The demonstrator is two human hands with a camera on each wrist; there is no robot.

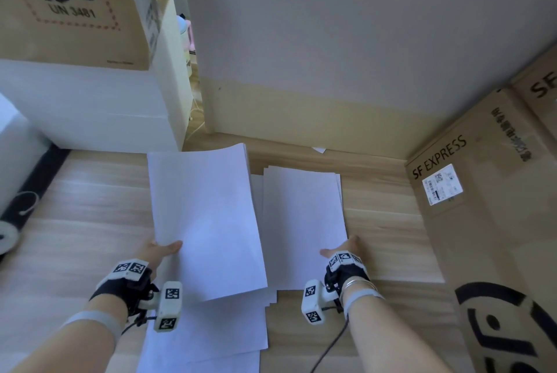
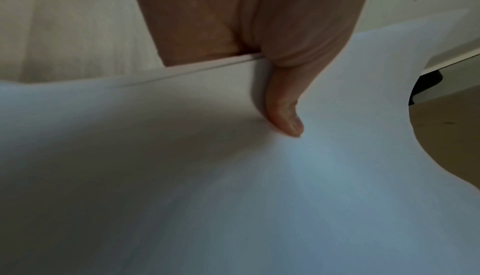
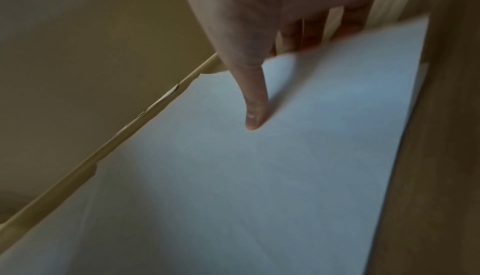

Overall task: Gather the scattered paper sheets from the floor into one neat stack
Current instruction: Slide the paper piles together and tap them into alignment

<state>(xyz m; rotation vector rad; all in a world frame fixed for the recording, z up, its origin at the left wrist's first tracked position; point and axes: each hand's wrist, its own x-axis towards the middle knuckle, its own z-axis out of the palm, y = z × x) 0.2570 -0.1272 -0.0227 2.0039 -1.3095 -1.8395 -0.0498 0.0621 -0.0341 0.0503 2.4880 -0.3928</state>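
Note:
My left hand (image 1: 164,249) pinches a bundle of white sheets (image 1: 205,222) at its left edge, thumb (image 2: 285,115) on top, fingers hidden beneath; the bundle (image 2: 233,187) is lifted off the wooden floor. My right hand (image 1: 340,249) pinches a second set of sheets (image 1: 301,222) at its near right corner, thumb (image 3: 253,105) on top of the paper (image 3: 259,176) and fingers under it. More white sheets (image 1: 211,339) lie flat on the floor below both bundles, near my wrists.
A large SF Express cardboard box (image 1: 488,191) stands close on the right. White boxes (image 1: 90,107) with a brown carton (image 1: 75,4) on top stand at the left. The wall and its skirting (image 1: 301,119) lie ahead; a paper scrap (image 1: 319,149) sits by it.

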